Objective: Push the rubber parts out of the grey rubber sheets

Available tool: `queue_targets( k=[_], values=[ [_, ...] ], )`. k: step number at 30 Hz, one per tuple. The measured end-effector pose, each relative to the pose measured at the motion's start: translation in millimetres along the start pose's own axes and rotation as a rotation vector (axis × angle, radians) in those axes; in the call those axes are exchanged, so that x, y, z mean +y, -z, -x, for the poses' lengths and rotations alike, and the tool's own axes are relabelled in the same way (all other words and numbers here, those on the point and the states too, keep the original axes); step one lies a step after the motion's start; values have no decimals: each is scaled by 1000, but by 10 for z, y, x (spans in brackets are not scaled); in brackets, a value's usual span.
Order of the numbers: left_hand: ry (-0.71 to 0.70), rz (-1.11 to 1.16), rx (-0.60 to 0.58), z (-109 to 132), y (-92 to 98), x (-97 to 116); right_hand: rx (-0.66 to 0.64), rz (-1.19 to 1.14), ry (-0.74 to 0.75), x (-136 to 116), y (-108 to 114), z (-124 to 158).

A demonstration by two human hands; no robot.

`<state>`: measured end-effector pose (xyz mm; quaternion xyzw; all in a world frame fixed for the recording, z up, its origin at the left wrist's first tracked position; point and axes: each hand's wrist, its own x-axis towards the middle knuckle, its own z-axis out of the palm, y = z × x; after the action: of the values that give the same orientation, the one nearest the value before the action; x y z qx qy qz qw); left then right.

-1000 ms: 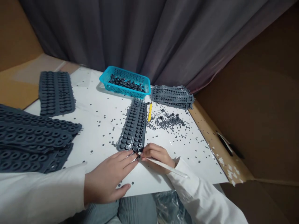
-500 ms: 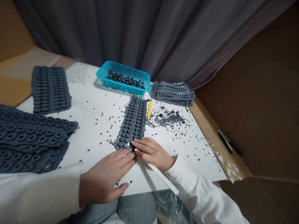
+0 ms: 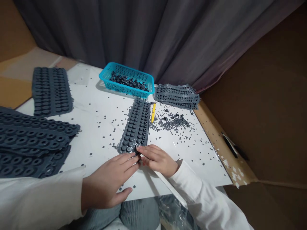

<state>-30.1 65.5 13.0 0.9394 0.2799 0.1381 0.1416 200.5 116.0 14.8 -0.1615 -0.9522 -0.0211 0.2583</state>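
A dark grey rubber sheet (image 3: pixel 137 124) with rows of round raised studs lies lengthwise on the white tabletop. My left hand (image 3: pixel 112 179) rests with its fingers stretched out against the sheet's near end, the thumb apart. At the same end, my right hand (image 3: pixel 158 159) has its fingers bent and closed around a long thin white tool (image 3: pixel 169 187), which slants down toward my sleeve. The tool's tip is hidden by my fingers, so its kind does not show. Beside the sheet's far right edge lies a yellow stick-shaped tool (image 3: pixel 153 112).
Behind the sheet stands a blue basket (image 3: pixel 129 91) holding small dark pieces. Stacked perforated sheets (image 3: pixel 176 95) lie right of it, above scattered small grey discs (image 3: pixel 176 123). More studded sheets (image 3: pixel 51 92) lie left. A black-and-white tool (image 3: pixel 230 145) rests at the right edge.
My right hand has shifted slightly right and toward me with its fingers more bent, and the white tool has moved with it. My left hand and the sheet stay in place.
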Motion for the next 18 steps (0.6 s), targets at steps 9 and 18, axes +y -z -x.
queue_targets(
  k=[9,18],
  values=[
    [22,41,7,10,7,-2,84,-14,-200,42,-50,81],
    [9,32,6,3,-8,-11,130,-544,-352,11,9,-15]
  ],
)
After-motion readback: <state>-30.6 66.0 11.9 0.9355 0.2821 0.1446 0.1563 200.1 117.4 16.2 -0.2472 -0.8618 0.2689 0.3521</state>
